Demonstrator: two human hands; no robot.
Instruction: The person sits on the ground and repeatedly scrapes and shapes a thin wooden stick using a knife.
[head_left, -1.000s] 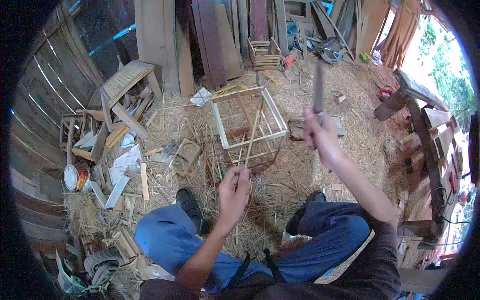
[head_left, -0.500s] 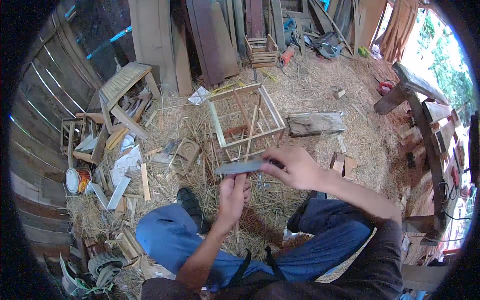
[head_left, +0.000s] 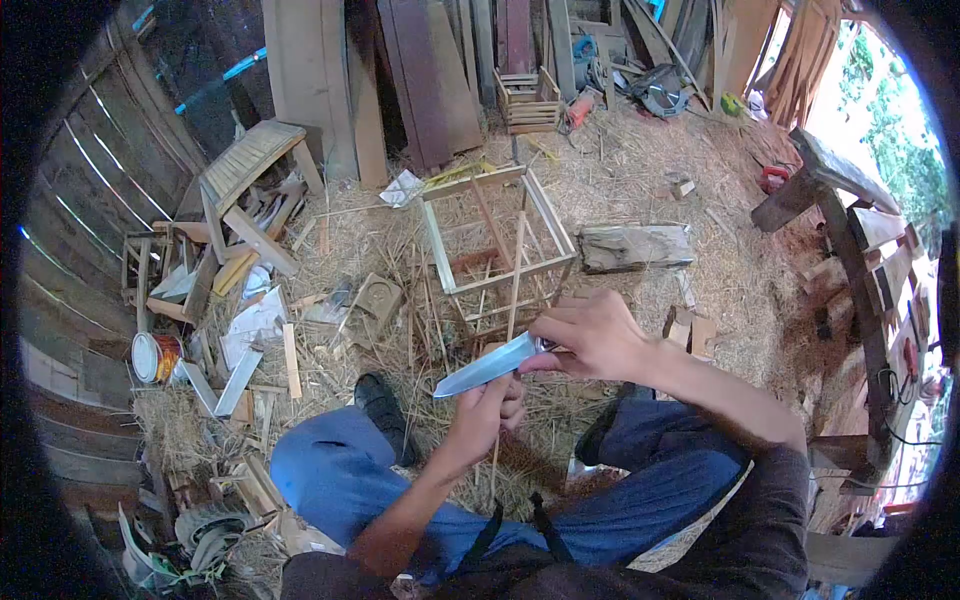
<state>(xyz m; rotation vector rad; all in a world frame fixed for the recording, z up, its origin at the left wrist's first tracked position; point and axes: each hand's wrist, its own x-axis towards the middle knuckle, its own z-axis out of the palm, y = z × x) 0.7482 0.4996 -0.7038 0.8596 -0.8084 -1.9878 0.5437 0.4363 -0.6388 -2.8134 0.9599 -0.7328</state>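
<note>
My right hand (head_left: pixel 592 335) grips the handle of a large knife (head_left: pixel 488 365), whose grey blade points left and down across a thin bamboo stick (head_left: pixel 513 290). My left hand (head_left: pixel 487 413) holds that stick upright just under the blade. The stick rises in front of a small open wooden frame crate (head_left: pixel 497 240) that stands on the straw-covered floor beyond my knees.
Straw and wood scraps cover the floor. A slatted stool (head_left: pixel 250 165) and a paint can (head_left: pixel 152 357) lie to the left, a flat wood block (head_left: pixel 633 247) to the right of the crate, planks lean at the back, and a heavy bench (head_left: pixel 830 190) stands at the right.
My right hand swung the knife down from high on the right to the stick, and the blade now tilts down to the left. My left hand kept hold of the stick.
</note>
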